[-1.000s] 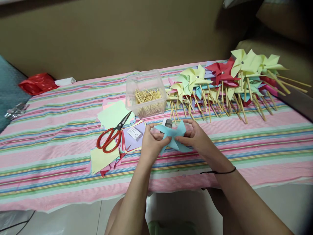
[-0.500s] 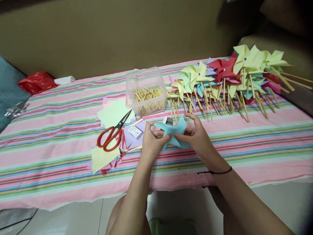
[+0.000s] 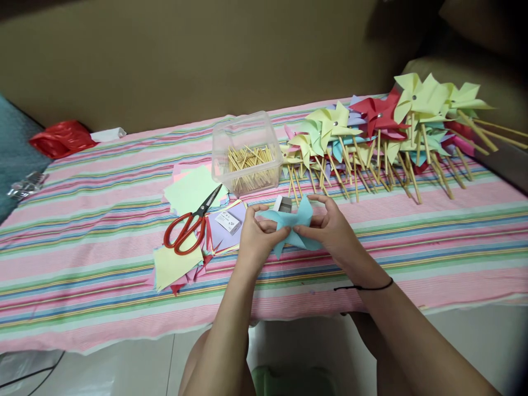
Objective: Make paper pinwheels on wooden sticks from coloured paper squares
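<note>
A light blue paper pinwheel (image 3: 293, 221) is held between both hands above the front of the striped cloth. My left hand (image 3: 259, 234) pinches it from the left, thumb pressed near its centre. From the right, my right hand (image 3: 330, 225) grips it the same way, its thumb also close to the middle. The fingers behind the paper are partly hidden. No stick shows on this pinwheel. Just behind it lies a small open box (image 3: 284, 204), partly covered by the paper. Left of my left hand, a small white printed box (image 3: 228, 223) rests on purple paper squares (image 3: 219, 237).
Red-handled scissors (image 3: 187, 228) lie across paper stacks (image 3: 177, 267) at the left. A clear plastic box (image 3: 247, 135) holds many short sticks. Finished pinwheels (image 3: 379, 116) on sticks are heaped at the right. A red plastic bag (image 3: 64, 138) sits at the far left.
The blue pinwheel's left blade has shifted slightly right and folded inward near my left fingers. Both hands keep their hold, almost in the same place.
</note>
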Demonstrator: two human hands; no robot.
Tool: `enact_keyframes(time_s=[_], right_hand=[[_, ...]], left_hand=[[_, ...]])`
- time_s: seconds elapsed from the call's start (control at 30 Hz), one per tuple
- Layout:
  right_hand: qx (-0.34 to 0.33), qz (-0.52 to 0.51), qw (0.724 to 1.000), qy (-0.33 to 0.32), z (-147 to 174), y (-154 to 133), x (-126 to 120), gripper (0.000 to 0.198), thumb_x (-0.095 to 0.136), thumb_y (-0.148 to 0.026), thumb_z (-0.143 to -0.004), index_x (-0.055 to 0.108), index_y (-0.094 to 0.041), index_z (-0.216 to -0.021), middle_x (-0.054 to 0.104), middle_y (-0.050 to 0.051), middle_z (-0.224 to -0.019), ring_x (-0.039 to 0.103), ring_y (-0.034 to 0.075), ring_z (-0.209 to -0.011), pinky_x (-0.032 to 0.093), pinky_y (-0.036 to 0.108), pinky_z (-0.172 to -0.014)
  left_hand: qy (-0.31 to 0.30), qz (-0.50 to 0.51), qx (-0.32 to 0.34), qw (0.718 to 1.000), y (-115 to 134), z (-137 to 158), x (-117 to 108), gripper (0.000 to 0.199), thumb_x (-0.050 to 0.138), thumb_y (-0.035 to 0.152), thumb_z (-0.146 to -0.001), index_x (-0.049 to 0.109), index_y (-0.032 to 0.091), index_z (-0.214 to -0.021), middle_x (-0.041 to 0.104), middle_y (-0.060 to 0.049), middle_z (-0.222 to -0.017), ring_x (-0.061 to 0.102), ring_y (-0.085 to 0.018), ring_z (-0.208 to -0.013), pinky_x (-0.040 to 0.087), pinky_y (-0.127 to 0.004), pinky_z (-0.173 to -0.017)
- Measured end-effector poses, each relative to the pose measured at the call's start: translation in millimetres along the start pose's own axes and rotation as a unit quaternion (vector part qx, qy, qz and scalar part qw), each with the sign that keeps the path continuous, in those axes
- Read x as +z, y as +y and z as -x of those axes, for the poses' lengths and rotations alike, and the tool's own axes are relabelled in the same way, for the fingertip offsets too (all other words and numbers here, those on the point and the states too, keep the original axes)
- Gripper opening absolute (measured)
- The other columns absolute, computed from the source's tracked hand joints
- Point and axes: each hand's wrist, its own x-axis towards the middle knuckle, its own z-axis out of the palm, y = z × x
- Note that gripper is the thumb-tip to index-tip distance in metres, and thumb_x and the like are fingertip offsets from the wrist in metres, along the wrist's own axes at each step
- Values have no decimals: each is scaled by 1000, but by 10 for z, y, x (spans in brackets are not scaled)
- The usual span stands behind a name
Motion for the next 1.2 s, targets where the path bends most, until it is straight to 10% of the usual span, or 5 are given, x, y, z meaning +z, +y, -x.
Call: enact_keyframes(time_s=[0.37,0.53,0.73,1.2], right_hand=[[-126,101,986,43,-121,-57,-29,18,67,-37,-76,65,-19,-80,70,3,-70,67,20,-69,55,36,-70],[-294,346,889,63,-399,64,-6,7,65,-19,-73,69,-19,-68,70,10,-96,63,27,-95,49,43,-84],[-314,514,798,18,-555,176,129,14,61,-12,-73,72,-19,-68,70,10,-99,56,28,-104,41,42,-92],[-359,485,797,40,-543,115,200,19,59,-16,-75,61,-22,-56,72,7,-88,60,28,-96,39,48,-96]], left_hand=[[152,64,37,986,200,15,-329,62,80,19,-49,39,21,-95,65,4,-55,59,-14,-42,47,-23,-43],[213,96,64,970,203,24,-430,60,79,16,-50,39,20,-95,67,2,-57,59,-15,-41,47,-23,-41],[207,95,62,972,184,50,-414,58,79,17,-51,39,21,-93,66,4,-55,60,-15,-42,48,-24,-44],[168,64,32,983,155,147,-425,55,76,19,-56,36,23,-94,64,7,-54,54,-11,-39,40,-19,-41]])
